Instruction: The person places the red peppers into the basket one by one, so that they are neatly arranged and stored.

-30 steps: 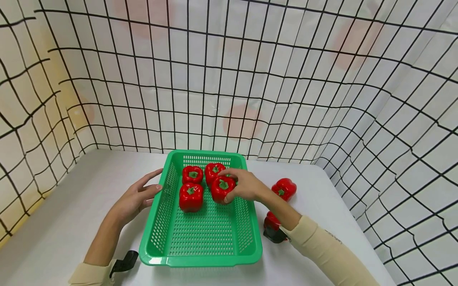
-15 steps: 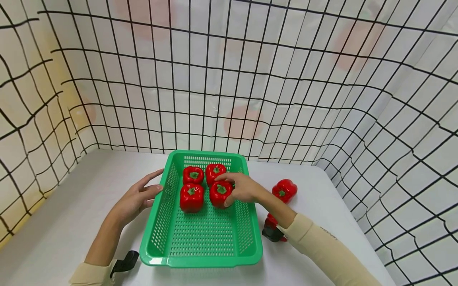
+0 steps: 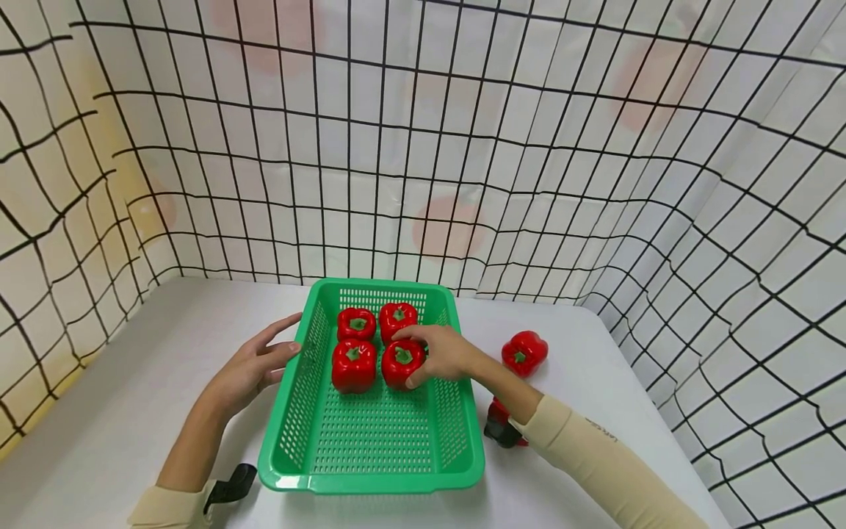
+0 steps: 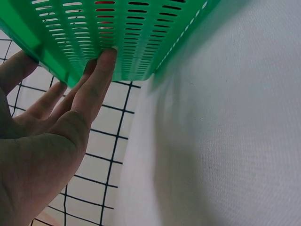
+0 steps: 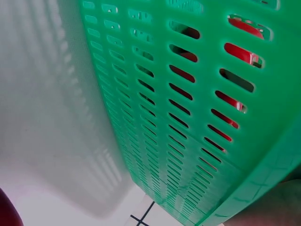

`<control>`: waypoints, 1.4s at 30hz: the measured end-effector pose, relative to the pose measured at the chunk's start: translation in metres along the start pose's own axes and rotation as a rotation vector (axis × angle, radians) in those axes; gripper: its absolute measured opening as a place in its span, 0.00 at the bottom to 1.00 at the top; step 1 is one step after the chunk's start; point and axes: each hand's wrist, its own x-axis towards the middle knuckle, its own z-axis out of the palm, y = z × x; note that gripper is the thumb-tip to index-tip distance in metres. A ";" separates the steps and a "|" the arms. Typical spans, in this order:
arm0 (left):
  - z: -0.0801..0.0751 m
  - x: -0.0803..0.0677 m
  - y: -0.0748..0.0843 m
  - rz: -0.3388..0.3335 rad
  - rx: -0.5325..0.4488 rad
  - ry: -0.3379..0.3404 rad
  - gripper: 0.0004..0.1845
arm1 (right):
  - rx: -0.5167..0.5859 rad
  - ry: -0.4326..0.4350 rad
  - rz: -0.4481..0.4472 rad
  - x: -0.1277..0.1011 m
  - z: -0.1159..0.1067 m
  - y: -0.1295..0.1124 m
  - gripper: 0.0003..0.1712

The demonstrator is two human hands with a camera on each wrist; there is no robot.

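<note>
My right hand point(image 3: 441, 354) reaches over the side of a green plastic basket point(image 3: 370, 483) and holds a red bell pepper point(image 3: 402, 365) between thumb and fingers, its green stem up. Just left of it stands another bell pepper point(image 3: 353, 366). Two more, a back left pepper point(image 3: 356, 323) and a back right pepper point(image 3: 397, 317), sit behind them. On the basket's left side, the fingers of my left hand point(image 3: 254, 365) lie fairly straight against the outer wall. The left wrist view shows this left hand point(image 4: 61, 122) with fingertips at the slotted wall point(image 4: 136, 42).
Right of the basket, a red bell pepper point(image 3: 525, 353) lies on the white table point(image 3: 581, 353). A second one point(image 3: 497, 411) is partly hidden behind my right forearm and a black wrist mount point(image 3: 504, 432). A black grid net point(image 3: 390, 147) over white sheeting surrounds the table's back and sides.
My right hand has moved slightly left and toward me with the bell pepper, setting it lower in the basket beside the front left one. The left hand stays in place.
</note>
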 end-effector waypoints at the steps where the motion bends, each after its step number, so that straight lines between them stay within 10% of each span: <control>1: 0.000 0.000 0.000 0.000 0.001 0.001 0.39 | -0.005 -0.001 -0.001 0.000 0.000 0.000 0.44; 42: 0.002 0.000 -0.001 -0.009 0.010 0.017 0.39 | -0.085 -0.020 -0.019 0.004 0.002 0.002 0.49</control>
